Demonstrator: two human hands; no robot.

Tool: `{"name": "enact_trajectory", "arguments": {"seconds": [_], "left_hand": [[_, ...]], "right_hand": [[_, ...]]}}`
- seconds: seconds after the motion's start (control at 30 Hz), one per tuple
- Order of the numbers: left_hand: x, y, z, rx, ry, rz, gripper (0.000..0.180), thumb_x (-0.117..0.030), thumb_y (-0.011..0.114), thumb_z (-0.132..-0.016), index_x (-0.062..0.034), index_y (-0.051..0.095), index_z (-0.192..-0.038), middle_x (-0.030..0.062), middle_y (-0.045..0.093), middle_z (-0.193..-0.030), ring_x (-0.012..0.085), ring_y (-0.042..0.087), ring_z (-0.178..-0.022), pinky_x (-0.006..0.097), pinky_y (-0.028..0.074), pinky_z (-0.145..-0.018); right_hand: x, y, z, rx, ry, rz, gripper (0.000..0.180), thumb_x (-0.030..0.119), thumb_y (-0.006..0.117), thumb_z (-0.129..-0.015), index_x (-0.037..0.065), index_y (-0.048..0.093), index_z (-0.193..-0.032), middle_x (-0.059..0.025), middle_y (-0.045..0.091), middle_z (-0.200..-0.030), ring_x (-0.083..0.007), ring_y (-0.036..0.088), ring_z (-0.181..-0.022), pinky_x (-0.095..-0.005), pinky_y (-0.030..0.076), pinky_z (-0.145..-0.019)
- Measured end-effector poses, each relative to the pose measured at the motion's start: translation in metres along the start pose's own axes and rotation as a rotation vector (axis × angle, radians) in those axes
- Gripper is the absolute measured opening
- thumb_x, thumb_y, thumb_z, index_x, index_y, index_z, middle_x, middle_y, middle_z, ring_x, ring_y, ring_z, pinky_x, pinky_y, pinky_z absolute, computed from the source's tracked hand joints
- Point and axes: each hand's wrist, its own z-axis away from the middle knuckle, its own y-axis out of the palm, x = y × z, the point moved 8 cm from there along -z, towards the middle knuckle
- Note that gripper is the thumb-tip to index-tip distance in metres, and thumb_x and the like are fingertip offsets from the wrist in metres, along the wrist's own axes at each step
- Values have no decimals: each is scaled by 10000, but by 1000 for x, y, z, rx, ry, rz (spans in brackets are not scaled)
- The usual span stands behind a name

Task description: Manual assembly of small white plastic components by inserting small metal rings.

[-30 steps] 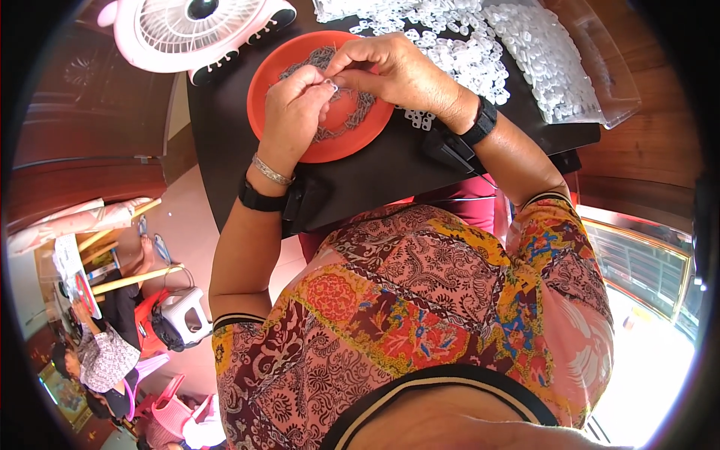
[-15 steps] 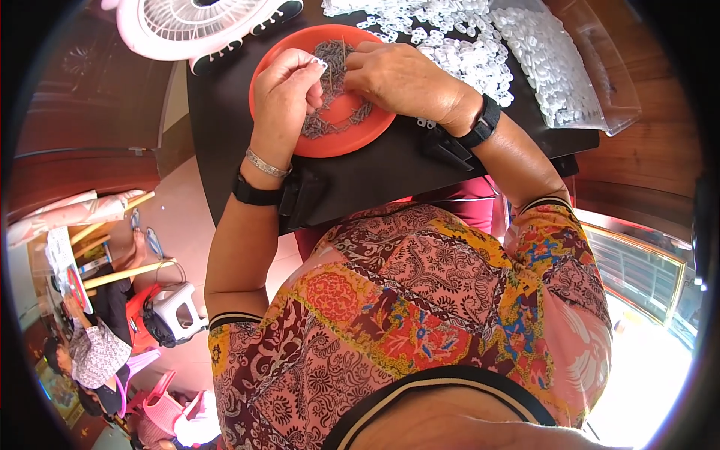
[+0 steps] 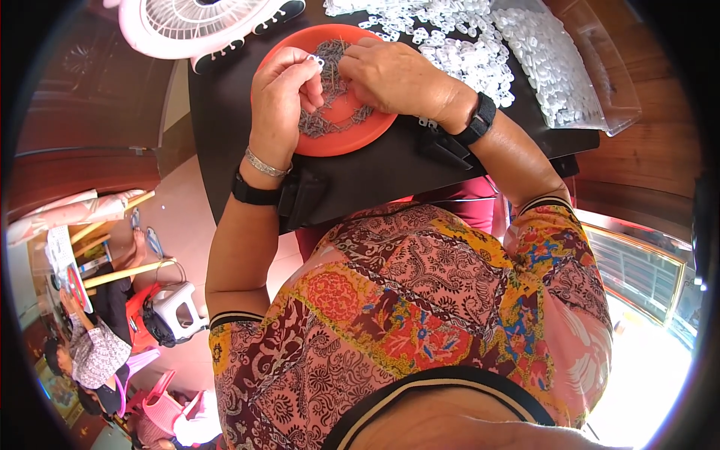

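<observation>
An orange-red bowl [image 3: 341, 144] on the dark table holds a heap of thin grey nails [image 3: 324, 121]. Over its left side my left hand [image 3: 283, 90] is closed, pinching a small white plastic piece with holes [image 3: 318, 61] between thumb and forefinger. My right hand [image 3: 394, 75] is bent over the bowl's right side, above the nails. Its fingers are curled together, and their tips are hidden, so I cannot make out what they hold. Behind and right of it lies a loose pile of similar white plastic pieces [image 3: 469, 71].
A clear plastic bin [image 3: 600, 90] of white pieces lies at the right of the black table [image 3: 360, 176]. A pink and white fan [image 3: 202, 22] stands at the far left. On the floor to the left are a white stool [image 3: 178, 313] and another person [image 3: 101, 349].
My left hand has shifted slightly left, and the white piece in its pinch shows more plainly. The right hand has moved slightly left and down; a thin straw-coloured stick beside it no longer shows.
</observation>
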Motion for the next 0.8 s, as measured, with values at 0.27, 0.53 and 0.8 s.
{"name": "enact_trajectory", "arguments": {"seconds": [0.27, 0.53, 0.8], "left_hand": [[-3, -1, 1, -29, 40, 66, 137, -136, 536, -862, -42, 570, -768, 17, 553, -621, 87, 507, -516, 204, 378, -477], [1, 6, 0, 14, -10, 47, 142, -145, 547, -875, -40, 574, -783, 17, 554, -624, 83, 505, -519, 201, 378, -482], [4, 12, 2, 20, -28, 31, 132, -138, 531, -887, -42, 572, -806, 10, 552, -636, 75, 495, -532, 199, 368, -490]], "right_hand": [[-21, -8, 1, -104, 198, -453, 140, 52, 572, -793, 25, 593, -929, -135, 636, -879, -325, 625, -811, -380, 514, -730], [-45, 8, 9, -64, 418, -881, 140, 73, 599, -860, 21, 636, -985, -53, 664, -836, -131, 652, -761, -265, 520, -673], [-50, 3, 11, -165, 511, -1174, 147, 154, 617, -907, 31, 649, -981, 25, 628, -797, -33, 552, -693, -181, 463, -623]]}}
